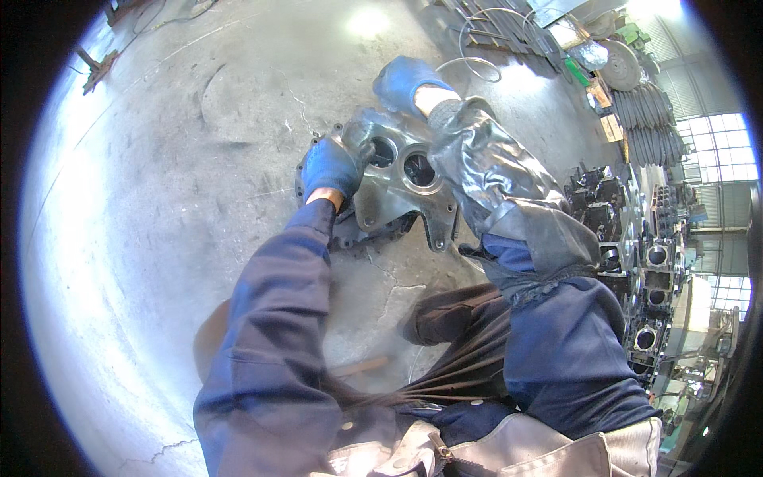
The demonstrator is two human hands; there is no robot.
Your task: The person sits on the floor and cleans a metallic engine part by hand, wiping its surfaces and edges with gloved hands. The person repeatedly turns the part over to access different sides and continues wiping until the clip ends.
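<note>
A grey machined metal housing (397,187) with two large round bores sits low over the floor in front of me. Its lower edge has bolt holes and two pointed lobes. My left hand (332,168), in a blue glove, is wrapped round the left side of the housing. Beyond the far edge, my right hand (407,83), also blue-gloved, is closed like a fist. Whatever its fingers may hold is hidden. A dark shiny sleeve cover (501,159) wraps my right forearm and passes over the housing's right side.
Concrete floor (199,175) spreads around the housing. A thin hose (481,70) loops beyond my right hand, near stacked metal bars (509,36). Engine parts (656,294) with round bores stand in a row at right. A metal stand (97,70) is far left.
</note>
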